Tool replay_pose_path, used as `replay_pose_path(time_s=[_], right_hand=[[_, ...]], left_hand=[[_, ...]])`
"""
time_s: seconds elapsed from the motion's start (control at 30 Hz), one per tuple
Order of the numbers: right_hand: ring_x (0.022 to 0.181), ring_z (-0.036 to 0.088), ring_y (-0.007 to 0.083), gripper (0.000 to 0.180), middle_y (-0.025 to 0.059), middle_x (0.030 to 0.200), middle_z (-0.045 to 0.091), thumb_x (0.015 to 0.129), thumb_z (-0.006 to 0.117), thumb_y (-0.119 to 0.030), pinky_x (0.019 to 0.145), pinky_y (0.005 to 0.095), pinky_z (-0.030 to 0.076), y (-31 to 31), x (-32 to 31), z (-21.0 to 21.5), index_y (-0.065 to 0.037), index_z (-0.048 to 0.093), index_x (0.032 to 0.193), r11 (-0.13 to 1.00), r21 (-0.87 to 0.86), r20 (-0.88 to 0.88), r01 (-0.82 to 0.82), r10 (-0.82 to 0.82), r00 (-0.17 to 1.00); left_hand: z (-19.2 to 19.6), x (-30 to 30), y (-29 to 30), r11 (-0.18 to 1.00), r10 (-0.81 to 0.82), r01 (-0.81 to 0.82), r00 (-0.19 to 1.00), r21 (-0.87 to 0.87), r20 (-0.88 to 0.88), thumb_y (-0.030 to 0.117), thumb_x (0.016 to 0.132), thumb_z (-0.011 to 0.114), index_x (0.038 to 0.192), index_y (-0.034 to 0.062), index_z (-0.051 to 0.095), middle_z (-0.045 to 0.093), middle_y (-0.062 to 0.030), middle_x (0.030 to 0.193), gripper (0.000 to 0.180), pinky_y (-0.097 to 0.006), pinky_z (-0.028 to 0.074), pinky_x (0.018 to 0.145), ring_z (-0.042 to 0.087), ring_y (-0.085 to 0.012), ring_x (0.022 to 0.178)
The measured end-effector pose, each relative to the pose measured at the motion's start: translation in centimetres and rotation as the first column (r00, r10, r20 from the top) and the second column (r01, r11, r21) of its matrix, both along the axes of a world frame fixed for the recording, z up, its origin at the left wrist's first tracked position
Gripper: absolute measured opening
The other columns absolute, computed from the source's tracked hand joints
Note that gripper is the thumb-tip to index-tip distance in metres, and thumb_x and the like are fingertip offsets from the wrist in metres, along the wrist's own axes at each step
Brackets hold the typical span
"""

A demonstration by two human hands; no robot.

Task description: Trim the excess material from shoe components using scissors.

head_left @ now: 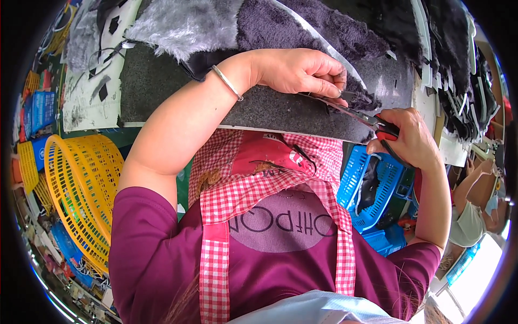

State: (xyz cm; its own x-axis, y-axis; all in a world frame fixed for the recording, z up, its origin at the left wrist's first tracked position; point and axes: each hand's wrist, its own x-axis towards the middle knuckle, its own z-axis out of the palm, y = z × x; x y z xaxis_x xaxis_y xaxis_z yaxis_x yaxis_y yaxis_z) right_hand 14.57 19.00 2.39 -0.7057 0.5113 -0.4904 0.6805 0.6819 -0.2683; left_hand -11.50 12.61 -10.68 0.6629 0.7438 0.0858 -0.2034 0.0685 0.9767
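My right hand is wrapped round the black and red handles of a pair of scissors. Their metal blades point left, to just below the fingers of my left hand. That hand is closed in a pinch over the table's near side; whatever sits between its fingertips is hidden. Beside it lies a dark purple-grey plush piece with a pale cut edge running down to the right. A light grey long-pile piece lies farther left, next to my left forearm, and a black cloth piece shows under it.
The dark grey work table has a white board at its left. Black plush pieces with pale edges are piled at the right. A yellow basket stands at the left, a blue basket below the table's right. Another person is at far right.
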Motion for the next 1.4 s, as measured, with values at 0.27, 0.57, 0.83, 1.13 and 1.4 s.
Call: replay_pose_path(time_s=[0.27,0.57,0.83,1.13,1.4], right_hand=[[0.070,0.063,0.0411,0.054,0.0194,0.067,0.060,0.061,0.092,-0.045,0.065,0.0475,0.047,-0.5,-0.5,0.4,0.000,0.072,0.085,0.969,0.217,-0.129,-0.121,0.151,0.980],[0.069,0.062,0.0407,0.052,0.0208,0.068,0.059,0.064,0.092,-0.041,0.064,0.0456,0.046,0.0,-0.4,0.3,0.002,0.070,0.086,0.999,-0.047,0.022,0.008,-0.007,1.000],[0.065,0.062,0.0420,0.052,0.0202,0.062,0.057,0.063,0.092,-0.044,0.061,0.0472,0.045,-0.3,-1.0,1.0,0.001,0.070,0.079,0.994,0.082,-0.055,-0.066,0.071,0.996],[0.066,0.063,0.0425,0.061,0.0199,0.059,0.057,0.065,0.089,-0.054,0.062,0.0487,0.047,-1.0,-2.9,1.4,0.001,0.064,0.070,0.991,0.100,0.056,-0.087,0.082,0.995],[0.072,0.067,0.0402,0.053,0.0188,0.068,0.065,0.073,0.084,-0.050,0.070,0.0505,0.052,-2.5,-4.2,0.3,0.000,0.068,0.081,0.932,0.303,0.005,-0.198,0.206,0.978]], left_hand=[[-0.3,0.3,-0.2,0.998,0.067,-0.066,0.997,-0.015,0.028,0.016,0.105,0.059,0.102,0.0006,0.058,0.068,-0.0013,0.099,0.016,-0.023,0.050,0.085,0.068,-0.0112,0.111],[0.1,0.3,-0.1,0.997,0.005,-0.003,1.000,-0.073,0.027,0.008,0.106,0.054,0.106,-0.0003,0.053,0.063,-0.0022,0.107,0.009,-0.024,0.050,0.094,0.065,-0.0167,0.122],[0.0,0.5,-0.4,0.995,0.067,-0.060,0.995,-0.086,0.076,0.014,0.106,0.057,0.104,0.0003,0.058,0.068,-0.0024,0.102,0.014,-0.024,0.052,0.091,0.068,-0.0140,0.115],[0.7,0.2,-0.4,0.963,0.091,-0.040,0.979,-0.266,0.184,0.016,0.108,0.052,0.112,0.0049,0.050,0.063,-0.0176,0.138,0.011,-0.032,0.057,0.096,0.066,-0.0202,0.121],[0.8,0.3,-0.1,0.954,0.181,-0.110,0.952,-0.278,0.247,0.023,0.109,0.052,0.112,0.0071,0.051,0.059,-0.0168,0.143,0.016,-0.030,0.062,0.085,0.067,-0.0216,0.119]])
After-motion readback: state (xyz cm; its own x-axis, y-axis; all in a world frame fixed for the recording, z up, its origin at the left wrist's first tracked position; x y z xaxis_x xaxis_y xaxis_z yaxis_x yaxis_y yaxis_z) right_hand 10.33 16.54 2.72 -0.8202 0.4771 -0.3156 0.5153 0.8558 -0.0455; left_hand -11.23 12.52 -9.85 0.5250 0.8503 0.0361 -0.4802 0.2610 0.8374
